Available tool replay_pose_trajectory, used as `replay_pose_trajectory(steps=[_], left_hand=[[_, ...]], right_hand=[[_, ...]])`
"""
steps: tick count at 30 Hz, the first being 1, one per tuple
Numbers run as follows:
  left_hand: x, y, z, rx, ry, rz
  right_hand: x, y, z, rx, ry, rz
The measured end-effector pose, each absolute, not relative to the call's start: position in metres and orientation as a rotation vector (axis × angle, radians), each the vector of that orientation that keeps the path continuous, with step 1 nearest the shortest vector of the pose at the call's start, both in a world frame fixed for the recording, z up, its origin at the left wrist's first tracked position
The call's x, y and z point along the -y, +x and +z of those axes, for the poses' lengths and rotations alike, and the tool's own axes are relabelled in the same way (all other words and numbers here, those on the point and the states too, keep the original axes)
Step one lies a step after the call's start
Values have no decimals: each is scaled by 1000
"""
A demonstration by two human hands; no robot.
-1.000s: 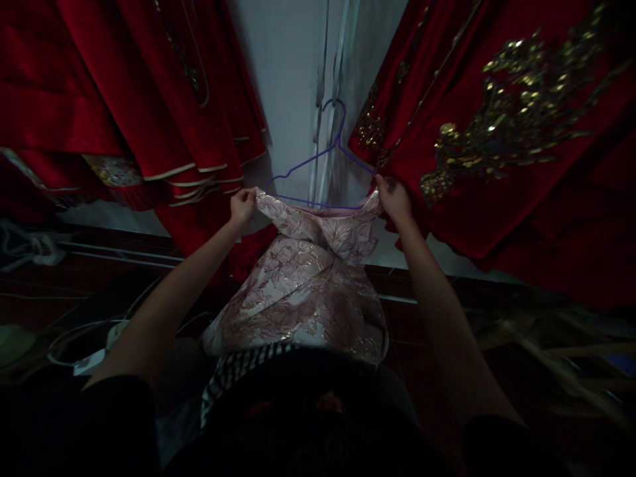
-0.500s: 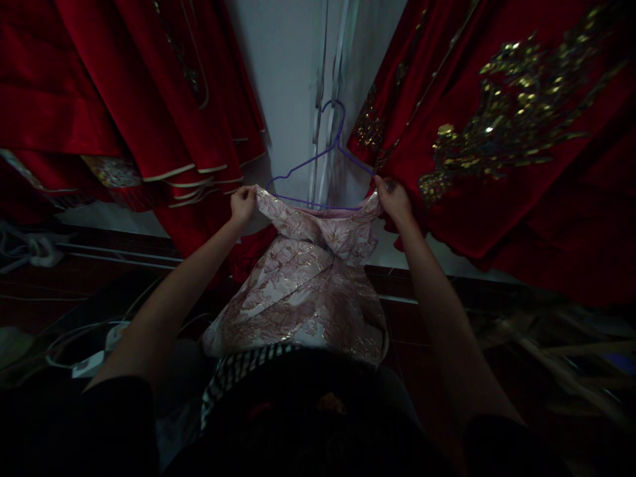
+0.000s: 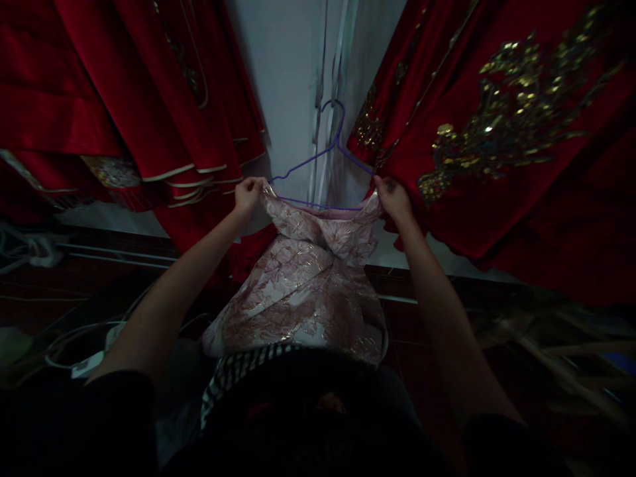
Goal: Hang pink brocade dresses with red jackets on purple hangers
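A pale pink dress with a shiny floral pattern spreads out in front of my body. My left hand pinches the left end of its top edge, close to the end of a purple hanger. At the opposite end, my right hand is closed on the dress's upper corner beside the hanger's right arm. The hanger's lower bar runs along the dress's neckline, and its hook points up in front of a pale surface. Whether my right fingers also grip the hanger is hidden.
Red garments hang at the left. More red cloth with gold sequins hangs at the right. Behind the hanger is a pale cabinet or wall. A white power strip with cords lies at lower left; wooden slats show dimly at lower right.
My left hand has moved slightly up and to the right, bringing the dress's left corner up to the hanger's end. My right hand stays in place.
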State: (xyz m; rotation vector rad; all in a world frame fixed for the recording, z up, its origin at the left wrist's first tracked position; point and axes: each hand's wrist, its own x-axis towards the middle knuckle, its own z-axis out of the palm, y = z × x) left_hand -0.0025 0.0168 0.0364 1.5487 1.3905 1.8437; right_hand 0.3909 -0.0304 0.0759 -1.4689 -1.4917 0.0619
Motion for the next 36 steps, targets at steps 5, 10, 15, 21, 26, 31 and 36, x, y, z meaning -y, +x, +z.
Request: replay_pose_trajectory(steps=[5, 10, 15, 21, 26, 31, 36], left_hand=[[-2, 11, 67, -1137, 1768, 1601], [-12, 5, 53, -1165, 1608, 1592], [-7, -17, -10, -1872, 2017, 713], [6, -66, -55, -1984, 2424, -125], [-3, -109, -28, -1890, 2264, 191], [-10, -95, 53, -1719, 2039, 904], [-14, -20, 142, -1822, 2171, 1029]], right_hand=[[27, 394, 75, 1515, -1432, 112], [20, 395, 70, 1498, -1372, 173], [21, 391, 70, 1488, -1315, 171], [25, 389, 75, 1487, -1318, 203], [23, 387, 73, 1495, -1312, 230], [25, 387, 75, 1541, -1288, 269], [38, 382, 80, 1553, -1339, 240]])
